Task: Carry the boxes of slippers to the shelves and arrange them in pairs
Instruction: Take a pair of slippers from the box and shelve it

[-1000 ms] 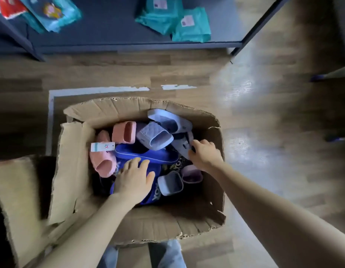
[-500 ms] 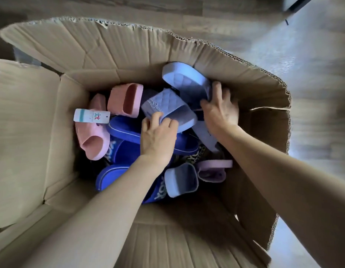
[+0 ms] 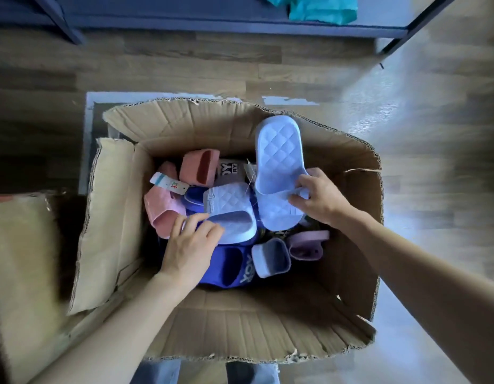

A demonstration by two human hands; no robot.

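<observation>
Cardboard box [image 3: 184,128] on the floor holds a heap of slippers [image 3: 229,268]. The right hand [image 3: 320,199] has its fingers [image 3: 297,202] curled round the strap of a pale blue quilted slipper [image 3: 279,159], raised above the heap. The left hand [image 3: 189,246] pinches the near edge of the matching slipper [image 3: 230,209], which lies on the heap.

I see a box [image 3: 218,328] of rough, creased matt cardboard, torn at the rims; slippers [image 3: 279,159] of smooth matt quilted foam; a glossy wood-look floor [image 3: 406,106].
</observation>
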